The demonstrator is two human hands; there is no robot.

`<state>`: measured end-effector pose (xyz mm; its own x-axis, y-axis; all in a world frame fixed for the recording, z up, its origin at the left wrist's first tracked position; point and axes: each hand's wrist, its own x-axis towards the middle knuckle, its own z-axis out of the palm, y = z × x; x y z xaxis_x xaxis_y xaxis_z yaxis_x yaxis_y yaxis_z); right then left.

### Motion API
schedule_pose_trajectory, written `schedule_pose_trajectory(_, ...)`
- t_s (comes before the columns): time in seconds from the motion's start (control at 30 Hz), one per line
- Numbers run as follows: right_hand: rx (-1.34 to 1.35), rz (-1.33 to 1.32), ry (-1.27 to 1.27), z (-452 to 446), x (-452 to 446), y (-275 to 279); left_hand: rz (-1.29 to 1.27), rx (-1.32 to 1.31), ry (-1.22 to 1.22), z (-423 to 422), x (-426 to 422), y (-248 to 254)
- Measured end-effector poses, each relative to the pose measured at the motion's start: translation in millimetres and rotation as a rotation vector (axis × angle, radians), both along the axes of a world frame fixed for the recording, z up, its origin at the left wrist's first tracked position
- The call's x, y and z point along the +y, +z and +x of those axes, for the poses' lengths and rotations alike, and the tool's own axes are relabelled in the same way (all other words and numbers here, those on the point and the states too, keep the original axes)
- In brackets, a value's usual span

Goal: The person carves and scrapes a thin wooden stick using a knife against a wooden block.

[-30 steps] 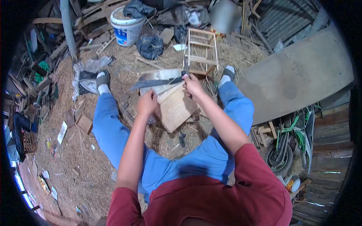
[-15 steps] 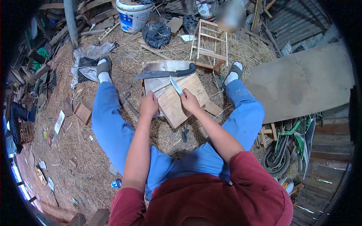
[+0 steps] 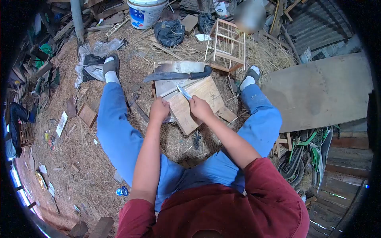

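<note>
While the right hand (image 3: 200, 108) has its grip closed around the handle of a small knife (image 3: 183, 92), the blade angles up and to the left over a light wooden board (image 3: 195, 105). The left hand (image 3: 159, 109) is at the board's left edge, fingers curled in; I cannot tell whether its grip pinches a thin strip there. The board lies tilted in direction between the person's spread legs, partly over a pale slab (image 3: 168, 86). Just beyond, a machete (image 3: 172, 76) lies across the slab, its black handle pointing right, near a slatted wooden frame (image 3: 228, 58).
</note>
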<state>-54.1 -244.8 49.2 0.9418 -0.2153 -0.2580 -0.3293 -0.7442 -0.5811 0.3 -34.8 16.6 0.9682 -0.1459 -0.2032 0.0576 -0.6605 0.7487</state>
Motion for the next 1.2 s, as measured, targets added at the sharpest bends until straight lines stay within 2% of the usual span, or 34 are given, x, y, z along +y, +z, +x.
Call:
schedule_pose_trajectory(0.2,-0.026,0.006,-0.079,6,2,-11,-0.014,-0.006,0.001,2,-2,0)
schedule_pose_trajectory(0.33,0.047,0.012,0.007,7,5,-8,-0.048,0.036,0.0,2,0,1)
schedule_pose_trajectory(0.43,-0.017,0.079,-0.128,7,9,-8,0.003,-0.034,-0.022,3,-2,-2)
schedule_pose_trajectory(0.53,-0.052,0.017,-0.009,-6,22,-13,0.007,0.001,-0.053,7,1,0)
schedule_pose_trajectory(0.63,-0.054,0.069,-0.074,3,8,-10,-0.011,0.024,-0.047,5,2,0)
schedule_pose_trajectory(0.8,-0.048,0.037,-0.025,-11,30,-10,0.007,0.036,-0.038,4,-1,7)
schedule_pose_trajectory(0.93,-0.075,0.135,-0.15,-4,20,-14,-0.013,0.052,-0.036,3,0,0)
schedule_pose_trajectory(1.0,-0.11,0.021,-0.025,-16,34,-21,-0.014,0.04,-0.032,3,-1,1)
schedule_pose_trajectory(1.2,-0.071,0.11,-0.168,-1,8,-20,-0.026,0.002,-0.027,-1,-2,5)
